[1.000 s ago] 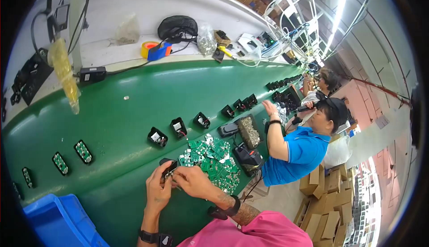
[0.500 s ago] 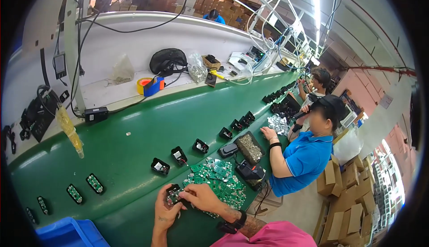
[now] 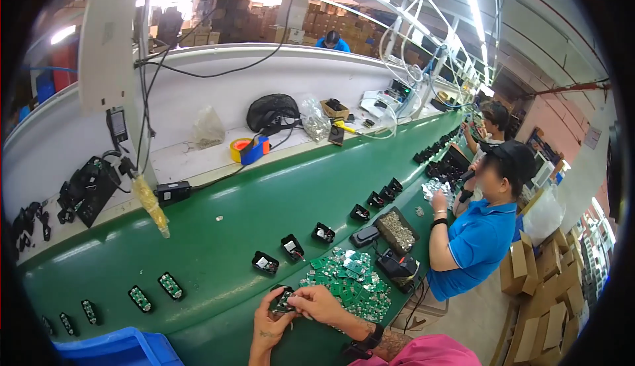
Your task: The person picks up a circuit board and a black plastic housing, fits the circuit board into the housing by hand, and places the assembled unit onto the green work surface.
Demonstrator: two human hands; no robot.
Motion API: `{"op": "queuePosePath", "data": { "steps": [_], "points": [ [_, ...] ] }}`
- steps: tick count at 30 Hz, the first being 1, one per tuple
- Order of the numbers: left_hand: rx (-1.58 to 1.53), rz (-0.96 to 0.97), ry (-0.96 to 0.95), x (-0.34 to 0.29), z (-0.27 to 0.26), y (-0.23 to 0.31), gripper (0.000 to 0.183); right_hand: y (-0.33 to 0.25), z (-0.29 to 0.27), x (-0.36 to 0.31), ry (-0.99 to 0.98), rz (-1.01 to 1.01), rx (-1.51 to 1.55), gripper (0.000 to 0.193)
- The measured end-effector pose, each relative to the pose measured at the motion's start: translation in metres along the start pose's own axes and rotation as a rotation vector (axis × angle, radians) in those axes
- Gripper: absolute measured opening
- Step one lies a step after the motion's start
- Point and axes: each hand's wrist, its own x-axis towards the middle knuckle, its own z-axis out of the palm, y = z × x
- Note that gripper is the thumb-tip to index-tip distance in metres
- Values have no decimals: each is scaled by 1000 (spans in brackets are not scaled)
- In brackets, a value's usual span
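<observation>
My left hand is closed around a small black plastic housing held just above the green bench. My right hand reaches in from the right, its fingertips pinching at a green circuit board in the housing's opening. The fingers partly cover the board, so how deep it sits is hidden. Right of my hands lies a loose pile of green circuit boards. Beyond them stand open black housings with wires inside, the nearest one just past my left hand.
Housings with boards in them line up on the left. A blue bin stands at the lower left. A tray of small metal parts and a black device sit to the right, beside a co-worker in a blue shirt.
The view has turned left, so the bench appears shifted right. My hands stay together on the housing and board. The co-worker's hand has moved toward the silvery parts.
</observation>
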Motion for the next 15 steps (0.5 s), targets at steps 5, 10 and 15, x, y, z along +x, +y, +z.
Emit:
{"op": "queuePosePath", "data": {
  "steps": [5, 10, 15],
  "points": [
    [94, -202, 62, -6, -3, 15, 54, -9, -13, 13, -11, 99, -242, 34],
    [434, 91, 24, 4, 19, 11, 52, -12, -14, -3, 111, -159, -681, 32],
    [462, 275, 302, -10, 11, 15, 48, -50, 18, -10, -66, -111, -839, 32]
  ]
}}
